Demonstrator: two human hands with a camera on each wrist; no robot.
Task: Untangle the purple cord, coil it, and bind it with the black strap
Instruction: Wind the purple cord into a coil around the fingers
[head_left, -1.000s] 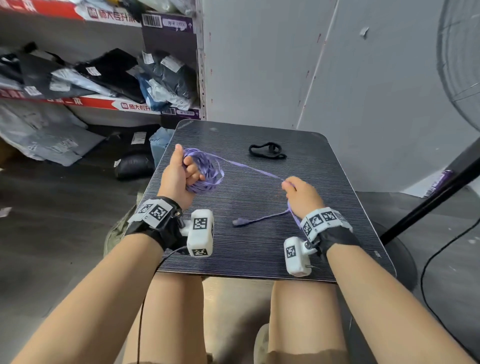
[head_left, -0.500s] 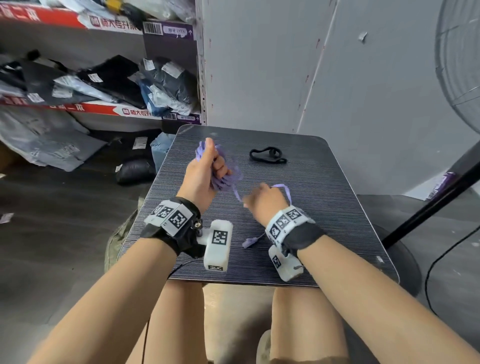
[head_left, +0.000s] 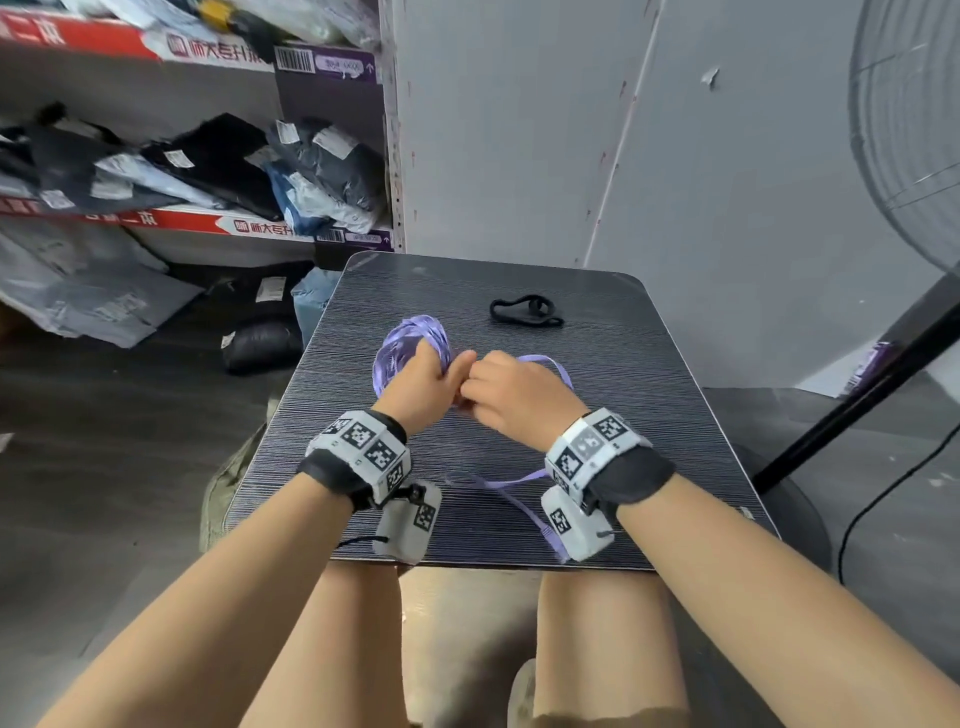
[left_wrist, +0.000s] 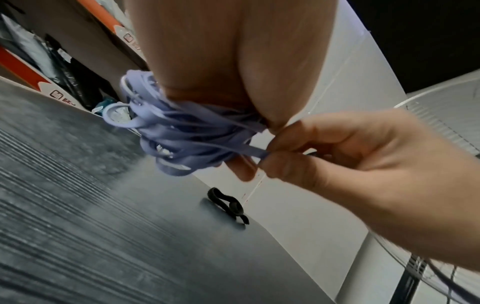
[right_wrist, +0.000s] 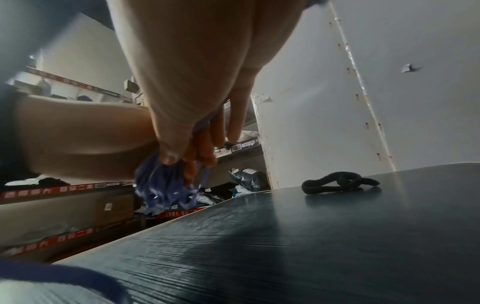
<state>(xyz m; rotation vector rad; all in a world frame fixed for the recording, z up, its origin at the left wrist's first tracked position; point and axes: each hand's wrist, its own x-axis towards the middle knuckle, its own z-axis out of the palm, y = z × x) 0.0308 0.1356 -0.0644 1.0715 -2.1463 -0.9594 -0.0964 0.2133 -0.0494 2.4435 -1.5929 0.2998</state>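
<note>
The purple cord (head_left: 410, 340) is gathered into a coil of several loops above the middle of the dark table (head_left: 623, 364). My left hand (head_left: 426, 379) grips the coil (left_wrist: 168, 133). My right hand (head_left: 498, 387) sits right against it and pinches a flat strand (left_wrist: 249, 151) of the cord coming off the coil. A loose tail (head_left: 519, 499) of cord runs back under my right wrist to a plug near the table's front edge. The black strap (head_left: 525, 310) lies on the table beyond both hands, also seen as a black loop (right_wrist: 337, 183) in the right wrist view.
Shelves (head_left: 182, 223) with bagged parcels stand to the left of the table. A grey wall (head_left: 675, 156) is just behind it. A fan guard (head_left: 914, 130) and a black pole (head_left: 857, 410) stand on the right, with a black cable on the floor.
My right hand came in from the right to meet the left hand at the coil, bringing the strand with it. The coil grew and the loose tail slid toward the front edge.
</note>
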